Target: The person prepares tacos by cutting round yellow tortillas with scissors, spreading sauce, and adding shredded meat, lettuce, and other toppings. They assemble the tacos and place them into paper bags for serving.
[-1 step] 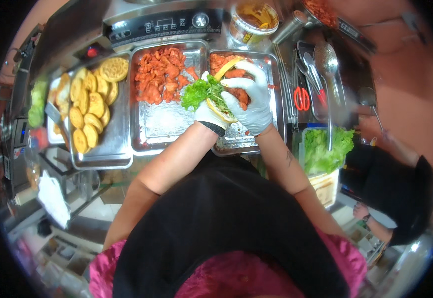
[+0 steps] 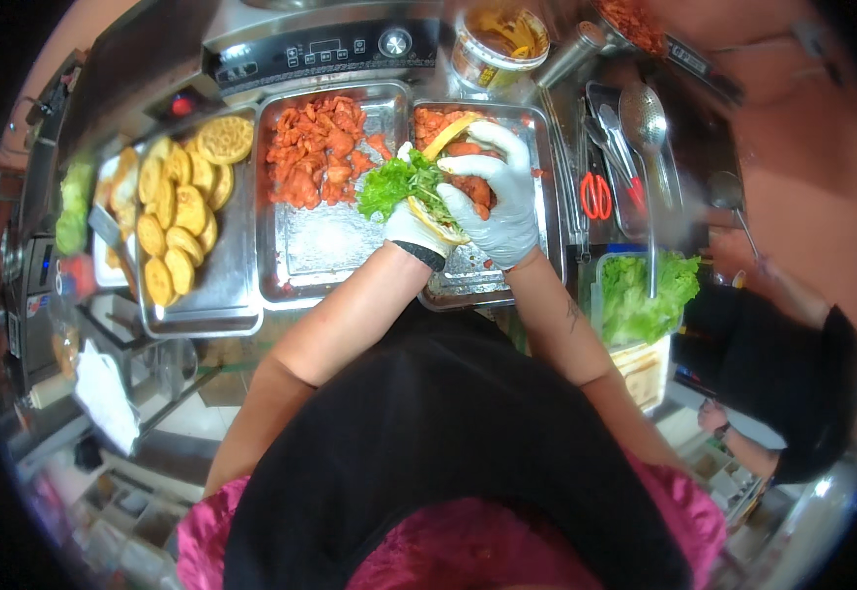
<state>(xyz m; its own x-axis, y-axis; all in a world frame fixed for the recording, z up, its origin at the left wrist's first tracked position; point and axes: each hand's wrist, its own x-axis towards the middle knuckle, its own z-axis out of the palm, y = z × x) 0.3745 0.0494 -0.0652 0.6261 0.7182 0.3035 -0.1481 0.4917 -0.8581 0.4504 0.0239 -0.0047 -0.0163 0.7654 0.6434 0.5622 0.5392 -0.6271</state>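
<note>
My left hand (image 2: 416, 228), gloved in white and partly hidden under its load, is closed around a split round flatbread (image 2: 438, 218). Frilly green lettuce (image 2: 389, 185) sticks out of the bread's left side, with shredded greens (image 2: 433, 187) inside. My right hand (image 2: 509, 197), also white-gloved, curls over from the right with its fingertips at the bread's opening and its yellow flap. Red-coated meat pieces (image 2: 477, 194) show between those fingers; whether they are held or lie behind I cannot tell. Both hands are over the right metal tray (image 2: 487, 280).
Left of it, one metal tray (image 2: 325, 251) bears red meat and another (image 2: 227, 290) yellow round breads (image 2: 190, 206). At right are red-handled scissors (image 2: 595, 197), a slotted ladle (image 2: 645, 118) and a lettuce box (image 2: 645, 295). A sauce bucket (image 2: 497, 59) stands behind. Another person's hand (image 2: 713, 418) shows at right.
</note>
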